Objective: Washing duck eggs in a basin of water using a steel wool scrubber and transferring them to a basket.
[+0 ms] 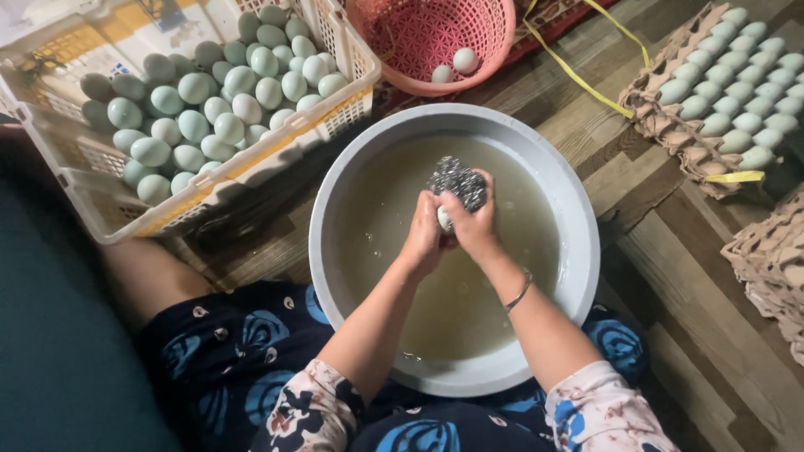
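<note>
1. Eggs (209,105), smooth, oval and pale green, fill a white plastic crate (356,59) with holes in its sides. It sits at the far left, on a dark wood floor (670,276).

2. Next comes a big round grey basin (578,251). It holds cloudy, brownish water (456,293).

3. Over the water, the left hand (423,238) is curled around a small white egg (444,219). Only a bit of this egg shows between the two hands.

4. The right hand (476,226) is closed around a scrubber (457,180), a shiny ball of tangled metal wire. The scrubber sits just above the egg, too close to tell if they touch. The two hands touch each other. A thin bracelet (521,293) is on the right wrist.

5. Behind the basin is a round pink basket (402,33) made of plastic mesh. Two white eggs lie in it.

6. A flat yellow strap (578,75) runs across the floor to the right of the basket.

7. At the far right, bumpy brown cardboard trays (662,125) hold more pale green eggs in neat rows. More such trays sit just below them with no eggs on top.
</note>
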